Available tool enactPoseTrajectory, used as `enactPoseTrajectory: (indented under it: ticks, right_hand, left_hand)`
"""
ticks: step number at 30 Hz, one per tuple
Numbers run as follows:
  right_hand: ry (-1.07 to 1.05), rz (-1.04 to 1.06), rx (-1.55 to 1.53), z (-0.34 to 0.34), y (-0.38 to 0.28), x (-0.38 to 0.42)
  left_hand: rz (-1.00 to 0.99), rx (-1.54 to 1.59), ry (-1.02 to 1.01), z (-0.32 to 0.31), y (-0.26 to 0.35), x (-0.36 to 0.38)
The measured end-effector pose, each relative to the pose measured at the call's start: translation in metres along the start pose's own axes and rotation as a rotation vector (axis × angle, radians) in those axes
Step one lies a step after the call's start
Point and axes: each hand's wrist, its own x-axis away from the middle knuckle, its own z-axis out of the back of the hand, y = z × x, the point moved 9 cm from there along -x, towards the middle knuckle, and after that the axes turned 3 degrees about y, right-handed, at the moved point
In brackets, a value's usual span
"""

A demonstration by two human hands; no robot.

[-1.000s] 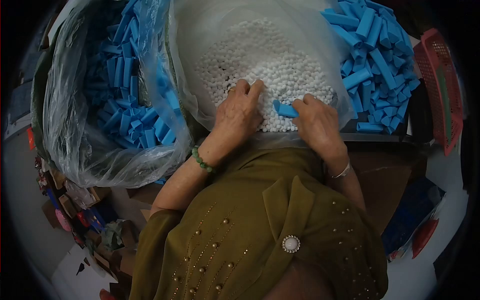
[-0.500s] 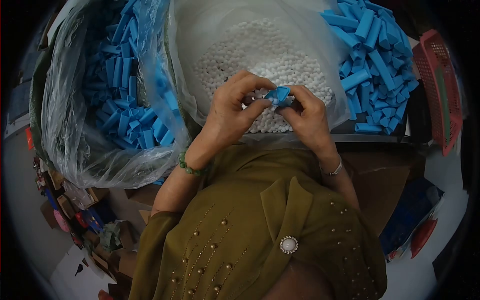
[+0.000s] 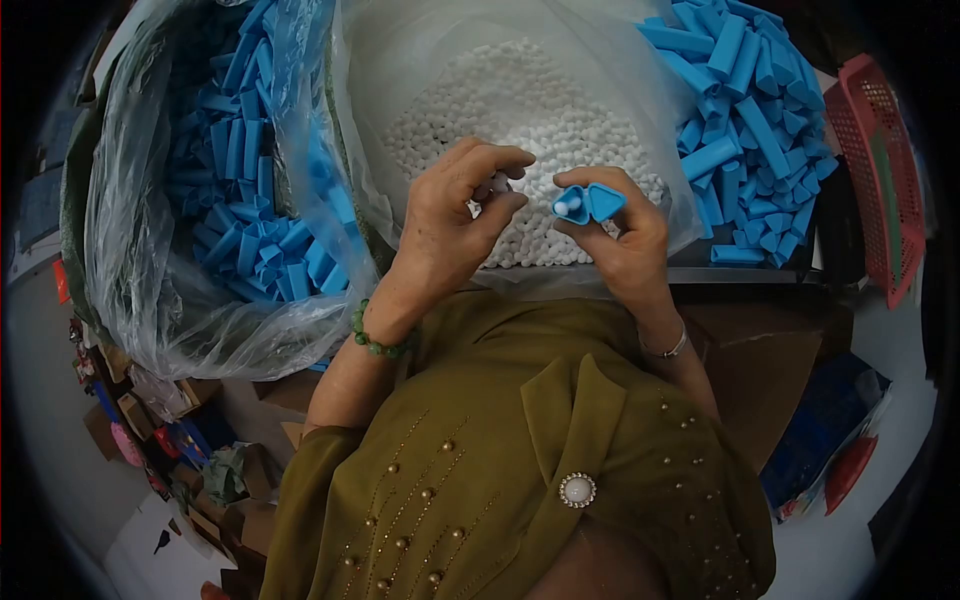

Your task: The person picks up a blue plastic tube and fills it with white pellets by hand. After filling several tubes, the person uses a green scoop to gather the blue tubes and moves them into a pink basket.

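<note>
Olive sleeve with green bead bracelet (image 3: pixel 375 338), left hand (image 3: pixel 452 222) pinched shut on white pellets (image 3: pixel 497 185), right hand (image 3: pixel 622 235) closed around blue tube (image 3: pixel 587 203) with a pellet at its open end, above clear bag of white pellets (image 3: pixel 520 110), blue tube piles (image 3: pixel 750 110) beyond at both sides

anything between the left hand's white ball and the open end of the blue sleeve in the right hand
Nothing visible does. The left hand pinches a white ball, and the right hand holds the blue sleeve with its open end facing it; a white ball already shows in that opening. Only open air separates them.
</note>
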Motion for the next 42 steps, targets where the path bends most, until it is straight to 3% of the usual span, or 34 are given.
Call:
enactPoseTrajectory:
  ticks: [2,5,8,10,15,17,18,19,20,27,29,32,36,40,41,42]
  right_hand:
    - [0.008,0.150,0.010,0.001,-0.020,0.001]
    - [0.000,0.013,0.008,-0.001,0.000,-0.002]
    - [-0.017,0.016,-0.011,-0.002,-0.006,0.000]
    - [-0.008,0.042,0.009,-0.005,-0.005,-0.001]
    - [0.007,0.146,0.089,-0.007,-0.016,0.002]
    - [-0.139,-0.105,-0.272,-0.015,-0.007,0.003]
    - [-0.139,-0.104,-0.270,-0.012,-0.006,0.002]
    - [-0.202,-0.186,-0.531,-0.016,-0.002,0.003]
    - [-0.264,-0.269,-0.794,-0.022,0.001,0.004]
    - [-0.287,-0.215,-0.856,-0.029,-0.007,0.001]
    - [-0.197,-0.345,-0.806,-0.030,0.000,0.001]
    - [-0.148,-0.353,-0.767,-0.029,-0.002,0.002]
    - [-0.126,-0.358,-0.724,-0.027,-0.008,-0.001]
    - [-0.187,-0.299,-0.792,-0.011,-0.023,0.000]
    - [-0.186,-0.164,-0.649,0.002,-0.044,0.001]
    - [-0.191,-0.034,-0.507,0.013,-0.063,0.002]
  left_hand:
    - [0.048,0.005,-0.015,-0.002,-0.008,0.003]
    - [0.039,0.007,-0.026,-0.003,-0.008,0.003]
    - [0.101,0.061,-0.059,-0.003,-0.008,0.006]
    - [-0.083,0.101,-0.030,-0.001,0.007,0.003]
    - [-0.049,0.384,-0.081,-0.019,-0.004,0.007]
    - [-0.011,0.496,-0.078,-0.020,-0.003,0.008]
    - [0.095,0.638,-0.085,-0.022,-0.003,0.009]
    - [0.203,0.777,-0.091,-0.025,-0.007,0.011]
    - [0.204,0.777,-0.090,-0.025,-0.007,0.012]
    - [0.154,0.611,-0.127,-0.028,-0.005,0.013]
    - [0.100,0.528,-0.132,-0.028,0.002,0.013]
    - [0.118,0.580,-0.096,-0.028,0.004,0.012]
    - [0.054,0.349,-0.074,-0.027,0.014,0.010]
    - [-0.130,0.159,-0.094,-0.022,0.037,0.002]
    - [-0.147,0.173,-0.100,-0.024,0.047,0.000]
    - [-0.063,0.401,-0.017,-0.018,0.050,-0.003]
